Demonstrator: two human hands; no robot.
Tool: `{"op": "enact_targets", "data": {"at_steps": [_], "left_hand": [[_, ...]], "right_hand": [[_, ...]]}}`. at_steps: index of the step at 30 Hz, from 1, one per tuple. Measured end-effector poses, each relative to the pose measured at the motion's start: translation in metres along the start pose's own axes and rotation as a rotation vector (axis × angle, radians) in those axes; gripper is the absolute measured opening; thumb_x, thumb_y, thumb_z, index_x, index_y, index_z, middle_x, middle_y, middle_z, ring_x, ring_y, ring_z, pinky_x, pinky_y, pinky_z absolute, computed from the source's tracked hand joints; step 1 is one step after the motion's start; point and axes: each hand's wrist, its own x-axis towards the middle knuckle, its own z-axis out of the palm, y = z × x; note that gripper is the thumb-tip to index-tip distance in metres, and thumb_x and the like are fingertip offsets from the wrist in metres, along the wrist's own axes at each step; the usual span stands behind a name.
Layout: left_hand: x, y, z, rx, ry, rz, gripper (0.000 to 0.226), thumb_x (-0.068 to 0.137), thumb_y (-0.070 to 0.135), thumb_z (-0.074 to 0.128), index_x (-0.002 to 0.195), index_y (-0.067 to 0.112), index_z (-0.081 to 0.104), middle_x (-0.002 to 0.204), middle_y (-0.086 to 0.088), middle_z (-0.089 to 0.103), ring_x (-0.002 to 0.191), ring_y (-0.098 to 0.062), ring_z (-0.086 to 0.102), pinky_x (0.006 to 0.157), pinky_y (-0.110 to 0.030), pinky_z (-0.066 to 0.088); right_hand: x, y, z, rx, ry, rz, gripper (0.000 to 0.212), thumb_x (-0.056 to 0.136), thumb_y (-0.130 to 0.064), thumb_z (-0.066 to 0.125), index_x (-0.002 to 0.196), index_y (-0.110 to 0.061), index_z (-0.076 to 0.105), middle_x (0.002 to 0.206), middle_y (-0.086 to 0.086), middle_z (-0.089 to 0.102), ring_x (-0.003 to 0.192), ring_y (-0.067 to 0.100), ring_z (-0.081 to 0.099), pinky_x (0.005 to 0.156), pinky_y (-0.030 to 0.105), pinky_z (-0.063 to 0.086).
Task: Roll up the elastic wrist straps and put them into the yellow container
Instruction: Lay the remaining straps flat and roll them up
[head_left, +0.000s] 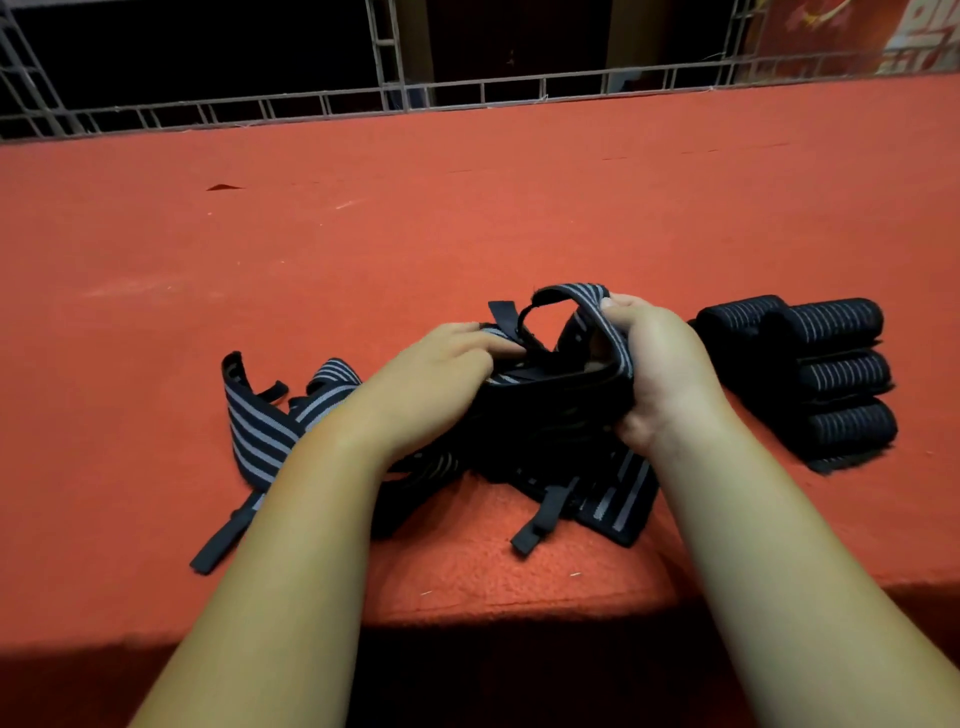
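A heap of loose black wrist straps with grey stripes (265, 421) lies on the red table near its front edge. My left hand (436, 374) and my right hand (654, 364) both grip one strap (582, 306) above the heap, its end arching up between them. Several rolled-up straps (831, 364) lie together just right of my right hand. No yellow container is in view.
The red felt tabletop (467, 218) stretches far back to a metal grille (384, 98) along its rear edge. Its front edge (519, 618) drops into shadow just below the heap. A thumb loop (535, 525) trails from the heap toward that edge.
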Motion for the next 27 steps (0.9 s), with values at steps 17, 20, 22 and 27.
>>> {"op": "enact_targets", "data": {"at_steps": [17, 20, 22, 27], "left_hand": [[0.032, -0.019, 0.016, 0.462, 0.108, 0.143, 0.017, 0.102, 0.027, 0.067, 0.118, 0.022, 0.068, 0.117, -0.003, 0.072, 0.113, -0.033, 0.067, 0.091, -0.049, 0.056], [0.029, -0.013, 0.016, 0.694, 0.084, 0.195, 0.019, 0.1, 0.019, 0.055, 0.117, 0.022, 0.064, 0.113, -0.007, 0.071, 0.105, -0.039, 0.069, 0.082, -0.05, 0.058], [0.029, -0.006, 0.015, 0.83, 0.051, 0.233, 0.021, 0.1, 0.015, 0.051, 0.118, 0.019, 0.062, 0.116, -0.008, 0.069, 0.104, -0.041, 0.069, 0.077, -0.046, 0.055], [0.039, 0.005, -0.012, 0.789, 0.133, 0.079, 0.017, 0.106, 0.026, 0.052, 0.113, 0.012, 0.059, 0.117, -0.02, 0.068, 0.108, -0.045, 0.066, 0.073, -0.043, 0.043]], "right_hand": [[-0.004, 0.006, 0.0, 0.076, -0.255, 0.109, 0.026, 0.098, -0.012, 0.05, 0.075, -0.018, 0.061, 0.07, 0.004, 0.057, 0.068, 0.026, 0.057, 0.07, 0.037, 0.048], [-0.004, 0.005, -0.001, 0.14, -0.26, 0.15, 0.033, 0.103, -0.016, 0.049, 0.071, -0.017, 0.057, 0.064, 0.005, 0.059, 0.061, 0.025, 0.063, 0.062, 0.033, 0.053], [-0.004, 0.003, 0.001, 0.155, -0.233, 0.16, 0.037, 0.105, -0.016, 0.048, 0.069, -0.016, 0.055, 0.061, 0.006, 0.06, 0.054, 0.024, 0.065, 0.056, 0.03, 0.056], [-0.006, -0.001, 0.007, 0.123, -0.269, 0.176, 0.023, 0.1, -0.021, 0.054, 0.096, -0.008, 0.073, 0.09, 0.019, 0.07, 0.083, 0.037, 0.074, 0.083, 0.045, 0.065]]}}
